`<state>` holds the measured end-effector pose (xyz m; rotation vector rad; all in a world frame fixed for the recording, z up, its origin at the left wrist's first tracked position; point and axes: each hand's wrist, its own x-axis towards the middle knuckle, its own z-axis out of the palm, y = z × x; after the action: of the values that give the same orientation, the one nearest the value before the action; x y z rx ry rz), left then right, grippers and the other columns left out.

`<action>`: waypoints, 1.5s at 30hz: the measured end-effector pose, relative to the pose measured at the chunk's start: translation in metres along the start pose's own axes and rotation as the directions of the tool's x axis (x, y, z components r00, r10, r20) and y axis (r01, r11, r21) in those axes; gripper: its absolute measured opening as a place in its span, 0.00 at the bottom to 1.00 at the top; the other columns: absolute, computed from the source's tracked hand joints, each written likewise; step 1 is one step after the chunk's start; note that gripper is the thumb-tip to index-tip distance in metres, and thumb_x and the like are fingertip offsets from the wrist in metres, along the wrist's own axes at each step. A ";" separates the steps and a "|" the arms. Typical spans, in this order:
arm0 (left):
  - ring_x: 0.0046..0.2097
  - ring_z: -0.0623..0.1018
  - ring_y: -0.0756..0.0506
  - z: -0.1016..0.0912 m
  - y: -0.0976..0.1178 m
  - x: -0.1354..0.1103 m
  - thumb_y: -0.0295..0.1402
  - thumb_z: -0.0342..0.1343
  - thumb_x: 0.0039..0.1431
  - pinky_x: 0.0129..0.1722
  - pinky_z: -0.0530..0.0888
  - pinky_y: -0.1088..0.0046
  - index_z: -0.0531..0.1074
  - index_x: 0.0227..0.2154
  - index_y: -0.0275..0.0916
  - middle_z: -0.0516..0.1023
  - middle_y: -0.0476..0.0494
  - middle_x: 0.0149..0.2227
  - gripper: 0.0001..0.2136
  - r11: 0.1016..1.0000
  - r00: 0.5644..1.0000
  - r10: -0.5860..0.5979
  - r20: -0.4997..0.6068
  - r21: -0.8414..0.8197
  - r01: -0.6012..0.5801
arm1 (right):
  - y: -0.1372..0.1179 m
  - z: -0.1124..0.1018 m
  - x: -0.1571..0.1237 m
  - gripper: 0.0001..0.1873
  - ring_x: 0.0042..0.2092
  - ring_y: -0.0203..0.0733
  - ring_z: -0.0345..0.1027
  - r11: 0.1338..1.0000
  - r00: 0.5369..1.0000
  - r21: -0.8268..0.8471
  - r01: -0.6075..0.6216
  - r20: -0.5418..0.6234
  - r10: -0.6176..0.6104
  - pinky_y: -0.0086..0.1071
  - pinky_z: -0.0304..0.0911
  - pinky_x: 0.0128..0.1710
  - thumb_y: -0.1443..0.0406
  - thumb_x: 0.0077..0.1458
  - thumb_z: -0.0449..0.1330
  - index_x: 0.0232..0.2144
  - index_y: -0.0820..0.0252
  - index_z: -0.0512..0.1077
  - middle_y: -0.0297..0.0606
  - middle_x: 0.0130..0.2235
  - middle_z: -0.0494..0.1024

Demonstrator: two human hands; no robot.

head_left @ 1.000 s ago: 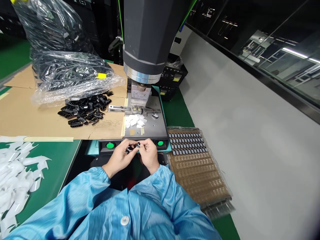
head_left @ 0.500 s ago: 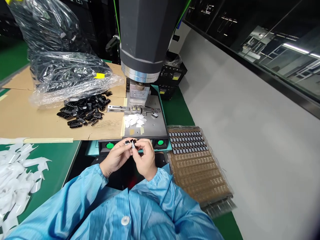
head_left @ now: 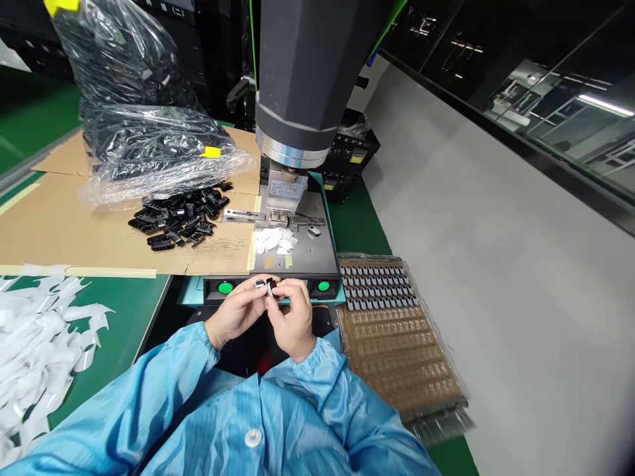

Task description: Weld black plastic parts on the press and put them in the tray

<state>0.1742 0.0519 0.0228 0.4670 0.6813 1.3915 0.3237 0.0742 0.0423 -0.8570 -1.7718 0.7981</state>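
Spread at left, a flat brown cardboard sheet (head_left: pixel 99 244), and on it a bulging clear plastic bag (head_left: pixel 163 135) of dark parts. High in the middle, a dark grey faceted machine head (head_left: pixel 300 79). At lower left, a loose pile of white film scraps (head_left: pixel 40 357); at right, a brown-toned plastic tray (head_left: pixel 397 357) with grey-faced parts in its far rows. Below the machine head, a flat grey metal plate (head_left: pixel 317 254). Heaped on the cardboard near the bag, glossy black plastic parts (head_left: pixel 181 218). Close together before the plate, a bare left hand (head_left: pixel 239 309) and a bare right hand (head_left: pixel 292 317). On the plate, a small heap of thin white flakes (head_left: pixel 275 240). To either side of the hands, round green buttons (head_left: pixel 225 287). Pinched narrowly between right thumb and fingers — right at the tips — a small black piece with a pale grey face (head_left: pixel 270 288), tilted. Between left thumb and fingers, likewise narrow, a small black piece with a shiny top (head_left: pixel 260 283), just beside the first. Joined or apart — cannot tell.
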 end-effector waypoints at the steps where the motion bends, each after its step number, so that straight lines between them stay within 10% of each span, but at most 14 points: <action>1: 0.52 0.82 0.36 0.001 0.000 0.000 0.37 0.70 0.59 0.53 0.80 0.57 0.82 0.47 0.40 0.83 0.38 0.47 0.14 1.000 1.000 -0.001 0.002 -0.001 0.001 | 0.000 0.000 0.000 0.07 0.49 0.47 0.76 1.000 1.000 -0.006 0.004 -0.004 -0.004 0.42 0.75 0.48 0.66 0.65 0.65 0.45 0.50 0.75 0.42 0.49 0.77; 8: 0.44 0.79 0.42 -0.003 0.000 0.002 0.42 0.70 0.61 0.48 0.77 0.64 0.82 0.47 0.42 0.80 0.40 0.46 0.15 0.971 0.995 0.102 0.009 0.217 -0.102 | 0.006 0.001 -0.001 0.05 0.48 0.46 0.76 0.996 0.997 0.038 -0.075 -0.028 0.076 0.41 0.76 0.49 0.64 0.65 0.64 0.43 0.51 0.74 0.42 0.47 0.78; 15: 0.47 0.76 0.39 -0.008 0.004 0.001 0.37 0.67 0.64 0.52 0.74 0.61 0.82 0.50 0.46 0.78 0.40 0.45 0.12 0.432 0.859 0.464 0.217 0.791 -0.433 | 0.017 -0.002 0.005 0.02 0.44 0.45 0.79 0.955 0.959 0.096 -0.280 -0.011 0.282 0.38 0.77 0.47 0.63 0.66 0.61 0.40 0.53 0.73 0.40 0.43 0.82; 25: 0.47 0.76 0.41 -0.012 0.001 -0.002 0.34 0.59 0.72 0.49 0.76 0.61 0.76 0.54 0.44 0.77 0.40 0.46 0.11 0.189 0.819 0.433 0.376 0.851 -0.490 | 0.026 0.001 0.006 0.01 0.45 0.44 0.80 0.966 0.969 0.091 -0.243 -0.030 0.246 0.37 0.76 0.46 0.65 0.62 0.60 0.36 0.54 0.71 0.40 0.44 0.83; 37: 0.49 0.77 0.43 -0.021 -0.006 0.006 0.34 0.59 0.71 0.47 0.77 0.64 0.72 0.51 0.43 0.74 0.41 0.49 0.09 0.177 0.833 0.425 0.354 0.870 -0.460 | 0.029 0.008 0.001 0.13 0.45 0.42 0.79 0.928 0.940 0.151 -0.342 0.032 0.341 0.36 0.78 0.47 0.67 0.62 0.60 0.49 0.55 0.72 0.38 0.44 0.81; 45: 0.46 0.77 0.41 -0.026 -0.004 0.008 0.33 0.56 0.71 0.46 0.78 0.60 0.68 0.49 0.42 0.74 0.41 0.46 0.07 0.118 0.870 0.375 0.318 0.915 -0.386 | 0.020 0.002 0.000 0.26 0.64 0.49 0.70 0.992 0.970 -0.019 -0.127 0.204 0.129 0.41 0.78 0.56 0.70 0.59 0.61 0.60 0.50 0.74 0.46 0.62 0.70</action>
<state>0.1603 0.0566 0.0002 1.8135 1.5218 1.2464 0.3254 0.0841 0.0252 -0.9276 -1.9134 0.9963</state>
